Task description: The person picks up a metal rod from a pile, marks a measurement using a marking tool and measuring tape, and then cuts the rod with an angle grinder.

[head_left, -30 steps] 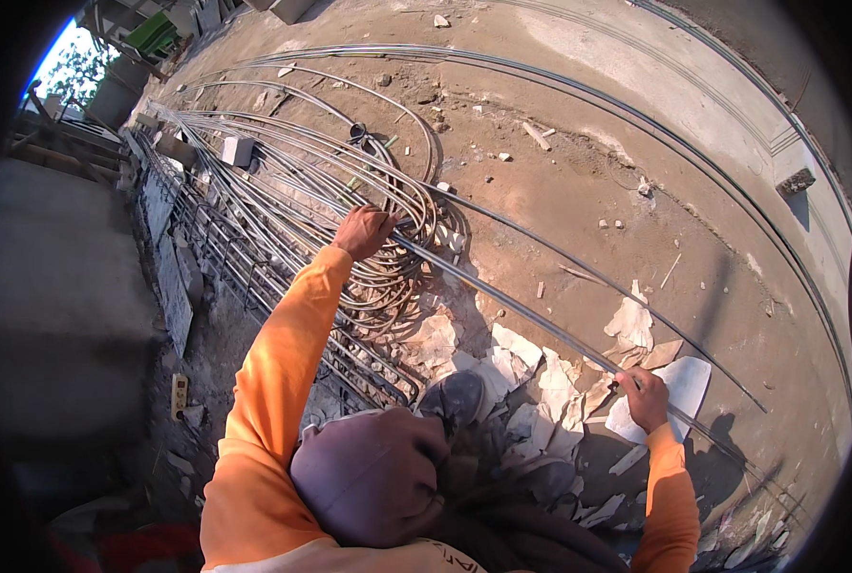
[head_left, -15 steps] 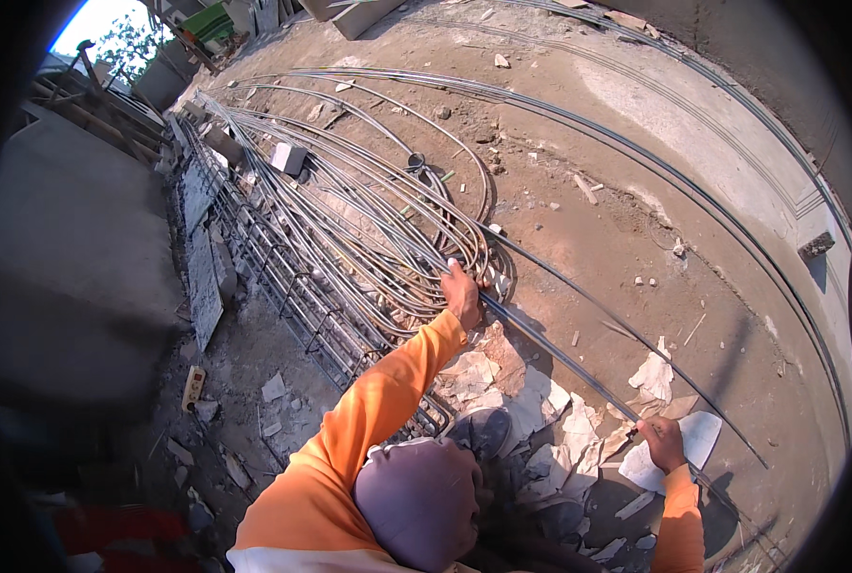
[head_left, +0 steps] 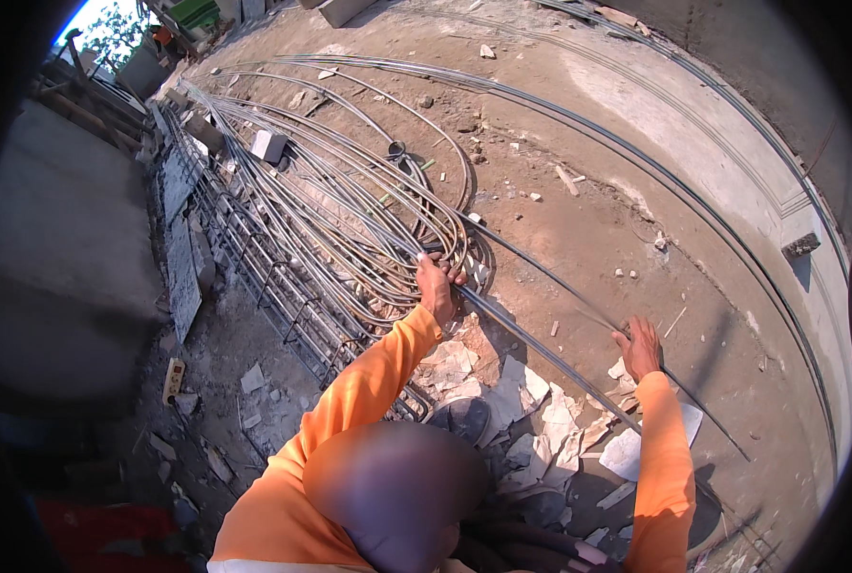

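A large bundle of thin steel rods (head_left: 350, 191), bent back in loops, lies on the dirt ahead of me. My left hand (head_left: 436, 289) is closed around several rods near the looped end. From under it, straight rods (head_left: 541, 352) run down to the right, past my right forearm. A single rod (head_left: 550, 267) sticks out farther right, its free end on the ground. Over this rod lies my right hand (head_left: 640, 346), fingers stretched out and thumb apart, at or touching it. How firmly the left fingers grip is partly hidden.
Left of the bundle lies a long rebar cage (head_left: 278, 282) with square ties. A grey block (head_left: 269, 145) rests among the rods. Torn paper pieces (head_left: 541, 420) litter the ground by my shoe (head_left: 461, 420). Long curved rods (head_left: 627, 158) sweep along the right; a concrete chunk (head_left: 800, 244) stands beyond.
My right hand has let go of the straight rods and moved up and forward to the single rod, its fingers now stretched out. The left hand stays on the rods; the view has shifted slightly.
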The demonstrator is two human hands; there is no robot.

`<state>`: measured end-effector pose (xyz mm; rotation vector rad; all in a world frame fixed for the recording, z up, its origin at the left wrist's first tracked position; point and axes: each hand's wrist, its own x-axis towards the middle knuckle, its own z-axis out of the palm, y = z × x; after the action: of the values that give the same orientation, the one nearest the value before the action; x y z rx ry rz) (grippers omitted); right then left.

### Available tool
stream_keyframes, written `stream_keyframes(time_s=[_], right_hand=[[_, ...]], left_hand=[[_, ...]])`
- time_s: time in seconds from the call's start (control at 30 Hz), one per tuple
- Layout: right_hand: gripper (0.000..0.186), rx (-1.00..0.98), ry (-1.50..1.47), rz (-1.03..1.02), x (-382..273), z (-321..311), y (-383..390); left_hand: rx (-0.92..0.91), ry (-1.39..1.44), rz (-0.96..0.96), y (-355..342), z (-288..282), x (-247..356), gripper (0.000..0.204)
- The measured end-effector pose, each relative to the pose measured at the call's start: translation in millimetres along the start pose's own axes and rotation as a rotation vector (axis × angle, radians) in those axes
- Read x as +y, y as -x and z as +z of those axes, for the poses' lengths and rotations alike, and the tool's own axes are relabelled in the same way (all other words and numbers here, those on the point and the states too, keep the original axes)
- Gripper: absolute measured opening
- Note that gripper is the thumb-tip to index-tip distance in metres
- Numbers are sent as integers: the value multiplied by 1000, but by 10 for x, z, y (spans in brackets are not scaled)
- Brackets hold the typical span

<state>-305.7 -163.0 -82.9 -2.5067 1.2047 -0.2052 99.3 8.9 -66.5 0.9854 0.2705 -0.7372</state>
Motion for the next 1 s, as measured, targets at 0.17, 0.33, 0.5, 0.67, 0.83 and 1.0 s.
stream_keyframes(time_s=[0.17, 0.33, 0.5, 0.67, 0.83, 1.0], right_hand=[[29, -87, 1, 18, 182, 153, -122], [30, -29, -26, 125, 340, 83, -165], [27, 153, 118, 59, 582, -615, -119], [26, 336, 41, 42, 423, -1157, 280], [21, 153, -306, -24, -735, -1004, 592], [21, -18, -290, -144, -1568, -842, 629]], left_hand=[[32, 66, -50, -22, 10, 32, 37], [-13, 57, -36, -152, -44, -42, 36], [32, 15, -12, -171, -63, -61, 37], [1, -67, 2, -70, 39, -43, 46], [-108, 80, 1, -214, -192, -4, 49], [-124, 257, -72, -102, -147, -37, 45]])
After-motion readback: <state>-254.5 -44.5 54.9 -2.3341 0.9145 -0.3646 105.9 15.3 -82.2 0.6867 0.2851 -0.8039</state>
